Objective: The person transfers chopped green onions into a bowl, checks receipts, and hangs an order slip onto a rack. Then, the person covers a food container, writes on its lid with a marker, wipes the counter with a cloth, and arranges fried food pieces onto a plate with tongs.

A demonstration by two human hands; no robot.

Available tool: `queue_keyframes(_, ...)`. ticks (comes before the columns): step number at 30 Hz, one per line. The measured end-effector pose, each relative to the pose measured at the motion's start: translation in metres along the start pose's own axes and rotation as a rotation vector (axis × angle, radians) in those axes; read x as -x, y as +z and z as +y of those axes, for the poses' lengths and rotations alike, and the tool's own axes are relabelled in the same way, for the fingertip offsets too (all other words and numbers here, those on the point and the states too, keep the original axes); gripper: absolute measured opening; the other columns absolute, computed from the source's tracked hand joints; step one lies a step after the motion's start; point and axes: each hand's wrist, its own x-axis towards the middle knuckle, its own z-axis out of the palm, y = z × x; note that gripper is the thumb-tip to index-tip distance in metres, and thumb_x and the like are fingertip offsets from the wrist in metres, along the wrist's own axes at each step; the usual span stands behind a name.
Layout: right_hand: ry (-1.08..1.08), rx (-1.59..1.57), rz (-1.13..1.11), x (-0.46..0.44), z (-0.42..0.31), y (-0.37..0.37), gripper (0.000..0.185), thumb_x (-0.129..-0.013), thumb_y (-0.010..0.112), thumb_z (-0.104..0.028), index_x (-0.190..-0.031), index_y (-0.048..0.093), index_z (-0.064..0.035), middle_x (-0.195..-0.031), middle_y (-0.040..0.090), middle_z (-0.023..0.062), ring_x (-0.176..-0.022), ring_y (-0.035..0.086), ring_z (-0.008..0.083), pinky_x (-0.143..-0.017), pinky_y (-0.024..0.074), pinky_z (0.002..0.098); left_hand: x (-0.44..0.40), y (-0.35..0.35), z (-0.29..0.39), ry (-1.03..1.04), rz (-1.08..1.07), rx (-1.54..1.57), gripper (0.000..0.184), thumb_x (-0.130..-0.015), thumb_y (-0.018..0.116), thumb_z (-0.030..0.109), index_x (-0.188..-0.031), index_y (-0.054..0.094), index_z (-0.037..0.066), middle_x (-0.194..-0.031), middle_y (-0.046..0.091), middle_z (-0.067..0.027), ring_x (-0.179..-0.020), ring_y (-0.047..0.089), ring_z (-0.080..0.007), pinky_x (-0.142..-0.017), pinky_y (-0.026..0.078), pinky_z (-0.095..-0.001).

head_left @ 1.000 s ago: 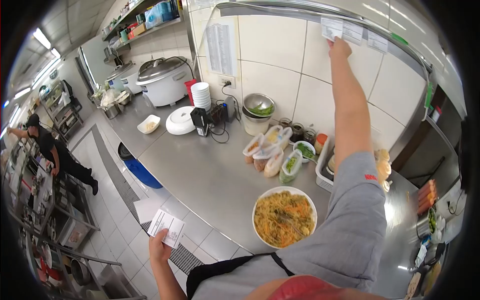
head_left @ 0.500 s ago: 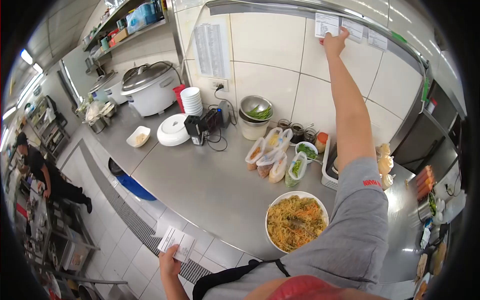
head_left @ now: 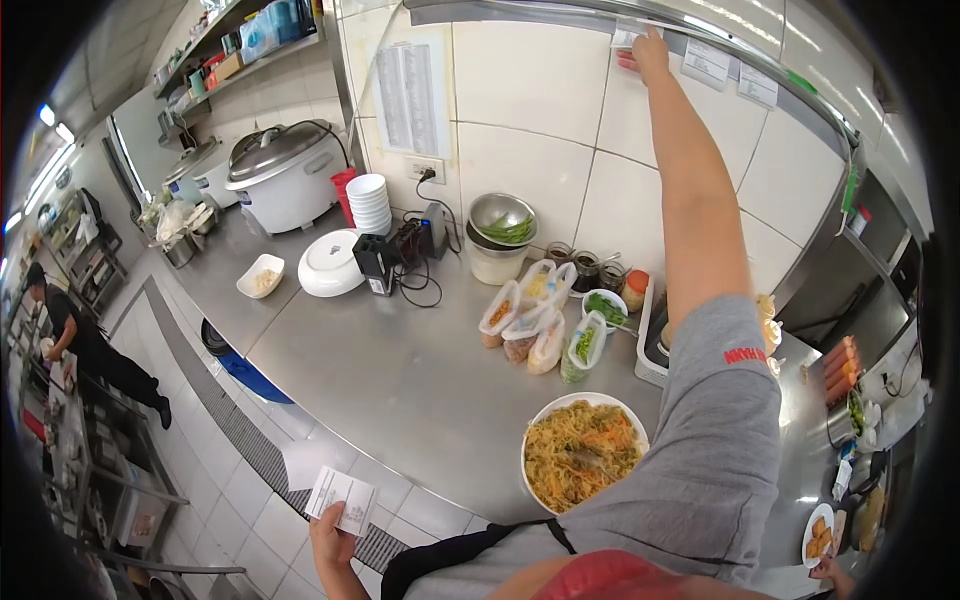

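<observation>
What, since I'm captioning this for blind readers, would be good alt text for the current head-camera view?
The camera wearer's right hand reaches up to a paper slip at a kitchen wall rail, while the left hand holds more slips. A bowl of noodle-like food sits on the steel counter.

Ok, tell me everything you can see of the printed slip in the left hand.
The printed slip is a thin, white, roughly rectangular piece that looks like paper, with dark lines of print too small to read. It looks nearly flat and is tilted, its printed face turned to the camera. The fingers of the left hand grip its lower edge. A plain white piece juts out behind it; whether the two are joined, I cannot tell. It is held clear of the table.
</observation>
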Motion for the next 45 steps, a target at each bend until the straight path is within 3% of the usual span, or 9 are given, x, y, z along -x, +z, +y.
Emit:
queue_keyframes(8,-0.414,0.51,0.538,0.109,0.134,0.061,0.045,-0.079,0.052,-0.025,-0.114,0.041,0.0017,-0.106,0.048,0.0216,-0.094,0.048,0.0355,-0.081,0.0391,0.0436,0.0,-0.002,0.003,0.027,-0.073,-0.051,0.038,-0.073,0.051,-0.004,-0.11,0.044,-0.007,-0.102,0.055,-0.0138,-0.092,0.055,-0.0231,-0.079,0.045,-0.0319)
queue_keyframes(11,0.061,-0.34,-1.401,0.281,0.12,0.125,0.025,-0.08,0.045,-0.022,-0.091,0.054,-0.0016,-0.091,0.057,0.0094,-0.08,0.056,0.0167,-0.06,0.0427,0.0298,-0.018,-0.001,0.019,0.131,-0.142,-0.1,0.041,-0.072,0.052,-0.006,-0.112,0.042,-0.007,-0.103,0.055,-0.0141,-0.094,0.055,-0.0233,-0.08,0.044,-0.0311)
queue_keyframes(12,0.303,0.028,-1.507,0.368,0.003,0.114,0.035,-0.085,0.04,-0.032,-0.091,0.056,-0.0011,-0.09,0.058,0.0102,-0.08,0.057,0.0171,-0.063,0.0451,0.0297,-0.021,0.003,0.032,0.161,-0.183,-0.092,0.041,-0.072,0.052,-0.006,-0.112,0.042,-0.007,-0.104,0.054,-0.0143,-0.094,0.055,-0.0233,-0.08,0.044,-0.031)
queue_keyframes(15,0.471,-0.006,-2.43,0.506,-0.023,0.15,0.058,-0.088,0.029,-0.05,-0.115,0.048,-0.0022,-0.114,0.051,0.0119,-0.097,0.052,0.0174,-0.079,0.0435,0.0294,-0.028,-0.003,0.071,0.225,-0.267,-0.095,0.043,-0.072,0.053,-0.005,-0.114,0.041,-0.006,-0.106,0.054,-0.0149,-0.096,0.054,-0.0237,-0.081,0.044,-0.0315)
queue_keyframes(20,0.469,-0.35,-1.898,0.648,-0.056,0.255,0.064,-0.083,0.05,-0.042,-0.128,0.027,-0.0032,-0.12,0.044,0.0099,-0.1,0.051,0.0188,-0.08,0.044,0.0327,-0.047,-0.094,0.111,0.217,-0.257,-0.219,0.049,-0.069,0.055,0.0,-0.116,0.04,-0.006,-0.108,0.052,-0.0135,-0.098,0.052,-0.0233,-0.084,0.042,-0.0319)
queue_keyframes(22,0.916,-0.776,-1.74,0.7,-0.06,0.3,0.064,-0.078,0.06,-0.028,-0.127,0.028,-0.0027,-0.117,0.045,0.0101,-0.096,0.053,0.0189,-0.078,0.0457,0.0326,-0.051,-0.133,0.132,0.205,-0.26,-0.251,0.052,-0.066,0.057,0.002,-0.116,0.042,-0.004,-0.107,0.053,-0.0111,-0.097,0.052,-0.0213,-0.083,0.042,-0.0319)
queue_keyframes(33,1.152,-0.626,-2.1,0.884,-0.111,0.506,0.031,-0.082,0.052,-0.023,-0.103,0.056,-0.0005,-0.097,0.059,0.0103,-0.092,0.055,0.0173,-0.077,0.046,0.0286,-0.107,-0.338,0.29,0.114,-0.085,-0.947,0.039,-0.066,0.056,0.01,-0.102,0.052,-0.004,-0.09,0.058,-0.0125,-0.083,0.055,-0.0192,-0.073,0.044,-0.0298)
queue_keyframes(37,0.208,-0.421,-2.344,0.927,-0.116,0.6,0.038,-0.077,0.06,-0.033,-0.09,0.061,0.003,-0.089,0.06,0.0108,-0.087,0.053,0.0131,-0.069,0.0423,0.0216,-0.159,-0.399,0.326,0.095,0.009,-1.437,0.034,-0.065,0.055,0.011,-0.095,0.054,-0.005,-0.083,0.058,-0.0207,-0.078,0.057,-0.0276,-0.068,0.045,-0.0332)
queue_keyframes(45,1.156,-0.872,-1.843,1.002,-0.153,0.862,0.035,-0.084,0.051,-0.019,-0.109,0.047,0.0052,-0.102,0.056,0.0159,-0.09,0.058,0.0248,-0.079,0.0473,0.0396,-0.229,-0.56,0.438,0.102,0.345,-1.413,0.026,-0.066,0.052,0.012,-0.085,0.057,-0.005,-0.07,0.058,-0.0225,-0.07,0.058,-0.0296,-0.062,0.044,-0.0368)
